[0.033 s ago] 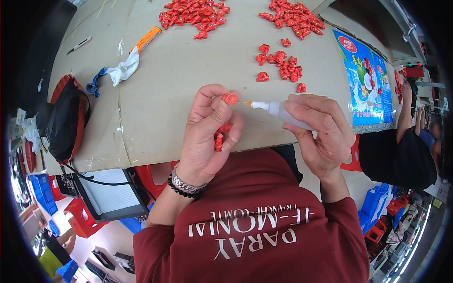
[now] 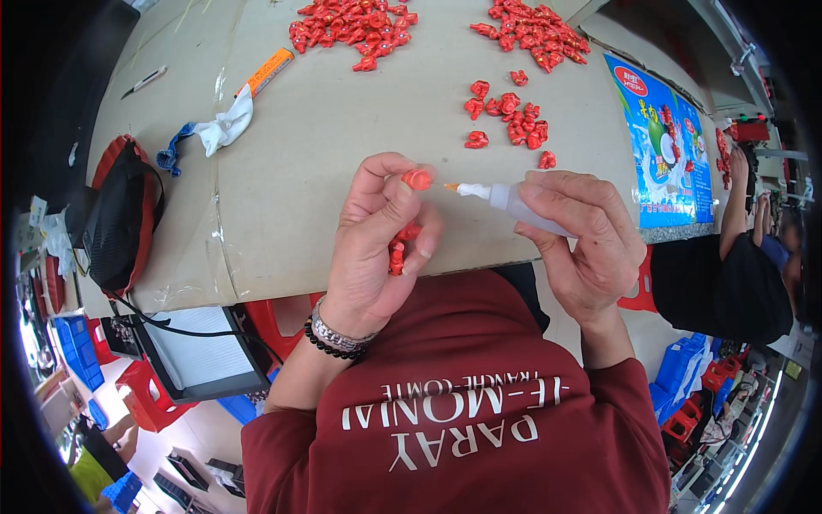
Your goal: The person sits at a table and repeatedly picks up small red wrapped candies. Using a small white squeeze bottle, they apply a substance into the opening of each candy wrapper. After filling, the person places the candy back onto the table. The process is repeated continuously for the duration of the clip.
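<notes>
Between the thumb and index finger of my left hand (image 2: 372, 231) is a small red plastic piece (image 2: 417, 179). More red pieces (image 2: 397, 255) sit against the palm under its curled fingers. My right hand (image 2: 586, 231) grips a translucent squeeze bottle (image 2: 518, 210), laid on its side with a white neck and a thin orange-based needle tip. That tip points left at the pinched piece, close to its surface; whether they touch is too small to tell. Beyond the hands, a loose group of red pieces (image 2: 514, 120) lies on the table (image 2: 291, 197).
Two larger red heaps, one far left (image 2: 351, 30) and one far right (image 2: 539, 34), lie at the back. Leftward are an orange box (image 2: 270, 70), a white cloth (image 2: 224, 127), a pen-like knife (image 2: 145, 80) and a black-red bag (image 2: 127, 218). A blue printed sheet (image 2: 664, 141) lies right.
The squeeze bottle in my right hand has shifted very slightly to the right, away from the red piece. My left hand has stayed still.
</notes>
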`<move>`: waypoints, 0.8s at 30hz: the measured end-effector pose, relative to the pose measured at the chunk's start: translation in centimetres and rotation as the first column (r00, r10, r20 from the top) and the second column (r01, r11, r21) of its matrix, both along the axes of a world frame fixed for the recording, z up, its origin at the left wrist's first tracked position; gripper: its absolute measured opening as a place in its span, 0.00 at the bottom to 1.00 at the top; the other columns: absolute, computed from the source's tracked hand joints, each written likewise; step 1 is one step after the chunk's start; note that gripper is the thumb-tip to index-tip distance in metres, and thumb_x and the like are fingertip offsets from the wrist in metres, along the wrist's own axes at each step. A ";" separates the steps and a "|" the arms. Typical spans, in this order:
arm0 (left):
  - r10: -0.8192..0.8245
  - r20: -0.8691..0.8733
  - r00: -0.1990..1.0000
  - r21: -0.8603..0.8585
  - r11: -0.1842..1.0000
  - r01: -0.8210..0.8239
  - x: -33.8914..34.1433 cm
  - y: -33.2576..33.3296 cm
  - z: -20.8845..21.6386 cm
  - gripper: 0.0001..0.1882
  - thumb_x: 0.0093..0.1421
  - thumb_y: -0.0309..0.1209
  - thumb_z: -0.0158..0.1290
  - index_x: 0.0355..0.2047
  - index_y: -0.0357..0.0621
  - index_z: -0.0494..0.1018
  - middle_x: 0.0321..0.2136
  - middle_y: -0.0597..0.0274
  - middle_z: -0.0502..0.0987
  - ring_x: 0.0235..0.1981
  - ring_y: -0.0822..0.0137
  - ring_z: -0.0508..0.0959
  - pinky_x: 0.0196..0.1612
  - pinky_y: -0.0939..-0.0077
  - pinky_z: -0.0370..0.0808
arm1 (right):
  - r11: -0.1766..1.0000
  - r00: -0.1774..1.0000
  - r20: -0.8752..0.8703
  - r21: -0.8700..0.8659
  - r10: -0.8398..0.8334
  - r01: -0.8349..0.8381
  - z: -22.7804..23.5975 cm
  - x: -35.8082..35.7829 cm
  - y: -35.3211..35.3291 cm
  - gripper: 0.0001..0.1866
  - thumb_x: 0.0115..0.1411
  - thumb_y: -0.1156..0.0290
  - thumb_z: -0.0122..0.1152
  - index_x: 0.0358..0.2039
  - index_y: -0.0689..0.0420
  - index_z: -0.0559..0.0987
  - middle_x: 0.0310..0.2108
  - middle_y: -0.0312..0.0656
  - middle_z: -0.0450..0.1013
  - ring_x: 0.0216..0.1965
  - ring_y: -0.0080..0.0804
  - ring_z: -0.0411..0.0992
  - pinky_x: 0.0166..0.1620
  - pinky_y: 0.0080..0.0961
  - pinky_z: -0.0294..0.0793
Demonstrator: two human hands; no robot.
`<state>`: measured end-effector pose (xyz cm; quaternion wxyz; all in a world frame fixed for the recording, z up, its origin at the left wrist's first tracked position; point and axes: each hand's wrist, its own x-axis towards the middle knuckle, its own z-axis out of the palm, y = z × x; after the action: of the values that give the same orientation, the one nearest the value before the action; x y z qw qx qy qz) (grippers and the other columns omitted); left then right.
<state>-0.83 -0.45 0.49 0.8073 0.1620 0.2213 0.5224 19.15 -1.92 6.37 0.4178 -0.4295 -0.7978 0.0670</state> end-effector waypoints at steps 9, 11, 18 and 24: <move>-0.054 0.280 0.959 -0.120 0.989 0.091 -0.5 0.0 -1.0 0.06 0.65 0.29 0.45 0.42 0.45 0.67 0.40 0.62 0.75 0.18 0.75 0.64 0.12 0.87 0.59 | 0.813 0.530 -0.793 -0.503 -0.299 -0.293 -0.8 2.1 2.2 0.22 0.50 0.85 0.59 0.48 0.66 0.72 0.41 0.45 0.72 0.39 0.35 0.76 0.38 0.26 0.77; -0.068 0.333 0.940 -0.128 0.985 0.117 -0.7 0.0 -1.2 0.06 0.66 0.30 0.44 0.42 0.45 0.66 0.40 0.61 0.75 0.18 0.75 0.64 0.13 0.87 0.60 | 0.771 0.416 -0.831 -0.524 -0.370 -0.360 -1.4 2.0 3.0 0.22 0.50 0.85 0.58 0.48 0.66 0.71 0.40 0.45 0.72 0.39 0.35 0.76 0.39 0.27 0.78; -0.101 0.293 0.951 -0.138 0.980 0.147 -1.5 -0.5 -1.5 0.08 0.64 0.32 0.48 0.42 0.44 0.68 0.38 0.62 0.78 0.17 0.74 0.67 0.12 0.87 0.58 | 0.725 0.856 -0.374 -0.688 -0.357 0.001 -3.3 0.6 5.6 0.13 0.51 0.81 0.58 0.38 0.58 0.72 0.35 0.38 0.70 0.30 0.29 0.75 0.33 0.29 0.76; -0.112 0.278 0.954 -0.133 0.979 0.154 -1.7 -0.8 -1.4 0.08 0.65 0.31 0.47 0.42 0.43 0.68 0.38 0.60 0.77 0.16 0.74 0.68 0.12 0.87 0.58 | 0.963 0.951 0.279 -0.194 -0.130 0.189 -4.2 -0.6 6.8 0.08 0.49 0.77 0.63 0.32 0.58 0.76 0.28 0.39 0.70 0.26 0.36 0.72 0.30 0.31 0.71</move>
<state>-2.52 -1.22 -0.95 0.8733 0.0417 0.1378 0.4654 18.50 4.93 2.17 0.2623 -0.5413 -0.7965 0.0622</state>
